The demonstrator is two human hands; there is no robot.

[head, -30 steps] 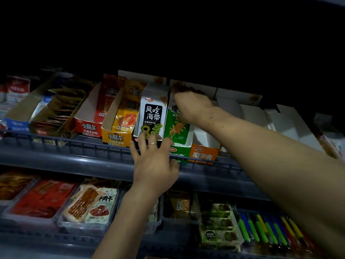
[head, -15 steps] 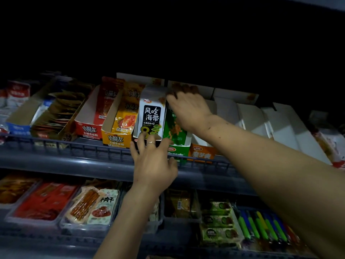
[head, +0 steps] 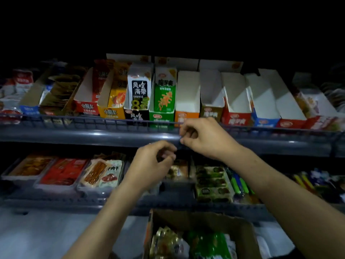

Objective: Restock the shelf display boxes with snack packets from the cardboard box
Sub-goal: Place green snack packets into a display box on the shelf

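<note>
Both hands are hovering at frame centre before the upper shelf rail (head: 93, 136). The left hand (head: 151, 163) and right hand (head: 207, 137) are showing loosely curled fingers, holding nothing visible. The cardboard box (head: 240, 230) of snack packets (head: 209, 243) is sitting at lower centre; display boxes (head: 188, 98) are lining the upper shelf.

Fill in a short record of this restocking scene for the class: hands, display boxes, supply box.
left hand: fingers loosely curled, holding nothing visible, in front of the shelf edge
right hand: fingers curled, nothing visible in them, by the shelf rail
green display box: filled with packets
orange display box: looks empty
cardboard box: below the hands, holds gold and green packets
</note>
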